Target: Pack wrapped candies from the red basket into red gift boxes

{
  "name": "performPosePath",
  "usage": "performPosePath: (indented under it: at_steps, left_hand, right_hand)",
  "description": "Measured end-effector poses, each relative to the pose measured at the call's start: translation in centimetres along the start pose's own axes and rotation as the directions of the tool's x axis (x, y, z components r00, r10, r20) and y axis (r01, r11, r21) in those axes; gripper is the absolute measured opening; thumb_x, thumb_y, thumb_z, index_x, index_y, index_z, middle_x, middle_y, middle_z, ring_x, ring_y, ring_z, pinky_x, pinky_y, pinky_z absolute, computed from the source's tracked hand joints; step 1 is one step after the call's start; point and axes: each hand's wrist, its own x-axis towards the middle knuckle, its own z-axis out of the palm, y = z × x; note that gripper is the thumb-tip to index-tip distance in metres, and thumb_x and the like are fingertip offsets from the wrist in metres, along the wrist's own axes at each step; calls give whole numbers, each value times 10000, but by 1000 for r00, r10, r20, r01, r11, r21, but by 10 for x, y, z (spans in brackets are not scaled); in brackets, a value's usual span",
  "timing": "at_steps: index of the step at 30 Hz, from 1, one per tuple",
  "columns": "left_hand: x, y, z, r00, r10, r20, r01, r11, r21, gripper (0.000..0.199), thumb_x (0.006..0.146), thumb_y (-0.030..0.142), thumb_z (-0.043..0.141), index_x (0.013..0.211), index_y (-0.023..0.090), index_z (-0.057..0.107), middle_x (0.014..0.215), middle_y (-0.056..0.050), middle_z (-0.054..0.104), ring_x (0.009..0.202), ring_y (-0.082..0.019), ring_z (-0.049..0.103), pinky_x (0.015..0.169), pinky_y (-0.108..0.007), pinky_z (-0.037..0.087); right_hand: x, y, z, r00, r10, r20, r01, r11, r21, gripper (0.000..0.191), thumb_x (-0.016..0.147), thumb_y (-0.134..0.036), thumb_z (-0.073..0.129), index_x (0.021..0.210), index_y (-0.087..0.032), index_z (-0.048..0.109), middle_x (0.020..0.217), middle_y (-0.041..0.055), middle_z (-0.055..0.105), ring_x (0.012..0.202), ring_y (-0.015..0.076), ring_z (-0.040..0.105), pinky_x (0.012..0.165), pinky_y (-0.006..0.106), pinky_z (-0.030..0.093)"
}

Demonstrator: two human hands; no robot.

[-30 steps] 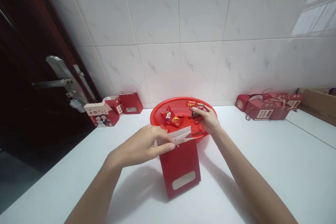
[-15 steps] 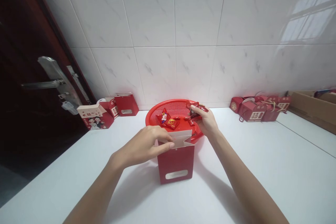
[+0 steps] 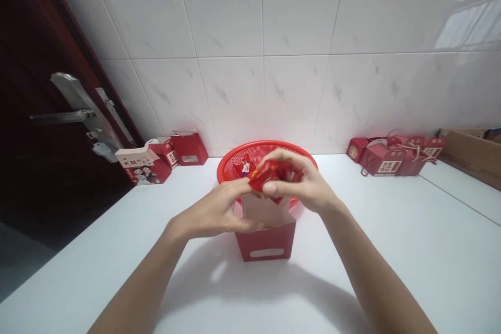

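A red paper gift box (image 3: 263,246) stands upright on the white table with its top spread open. My left hand (image 3: 219,209) grips its upper left edge, the thumb on the front rim and the fingers toward the back. My right hand (image 3: 303,180) is closed on several red-wrapped candies (image 3: 270,177), held just above the box's opening. Behind the box sits a red plastic basket (image 3: 230,159), where another wrapped candy (image 3: 245,167) shows at the left. My hands hide much of the basket's inside.
At the back left stand a printed gift box (image 3: 146,172) and a plain red box (image 3: 190,151). Several red gift boxes (image 3: 385,162) with cords are grouped at the back right, beside a cardboard box (image 3: 469,154). A tiled wall (image 3: 230,99) closes off the rear; a dark door (image 3: 35,167) is at left.
My right hand has moved left and nearer, bringing candies from the basket over the box. The box's mouth has been spread wider by my left hand.
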Motion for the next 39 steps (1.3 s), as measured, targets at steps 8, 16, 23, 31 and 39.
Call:
performPosePath:
  at_steps: [8, 16, 23, 31, 39]
  left_hand:
    - [0, -4, 0, 1000, 16, 16, -17, 1000, 24, 383, 774, 416, 750, 1095, 234, 647, 1023, -29, 662, 923, -222, 595, 777, -326, 481]
    - [4, -6, -1, 999, 26, 36, -27, 999, 19, 361, 799, 463, 739, 1060, 227, 659, 982, -27, 633, 907, -209, 573, 812, -337, 475]
    - [6, -8, -2, 999, 38, 38, -37, 999, -12, 318, 818, 463, 707, 1024, 222, 682, 995, -29, 652, 943, -214, 592, 852, -346, 483]
    - [6, -6, -1, 999, 20, 41, -19, 999, -32, 345, 813, 485, 713, 1009, 204, 666, 996, -37, 631, 913, -215, 588, 809, -336, 482]
    - [7, -6, -1, 999, 29, 45, -27, 999, -38, 300, 813, 469, 707, 942, 204, 651, 1012, -37, 634, 924, -216, 586, 812, -332, 481]
  right_hand:
    - [-4, -4, 2, 901, 215, 376, 34, 831, -556, 192, 828, -148, 637, 1005, -221, 627, 783, -24, 641, 678, 132, 567, 567, 234, 400]
    - [-6, -3, 1, 900, 277, 337, 8, 763, -647, 139, 844, -182, 677, 971, -221, 633, 789, -14, 654, 652, 127, 559, 557, 242, 380]
    - [-5, 0, 2, 914, 269, 304, 28, 706, -708, 182, 841, -203, 678, 1020, -215, 648, 721, -40, 575, 604, 103, 474, 527, 236, 304]
    - [-4, 5, 4, 929, 245, 278, 42, 676, -735, 46, 854, -222, 636, 823, -205, 606, 744, -21, 609, 625, 103, 504, 552, 242, 301]
    - [-4, 6, 4, 933, 244, 266, 32, 677, -736, 48, 863, -247, 644, 847, -211, 617, 760, -17, 617, 616, 109, 499, 548, 245, 287]
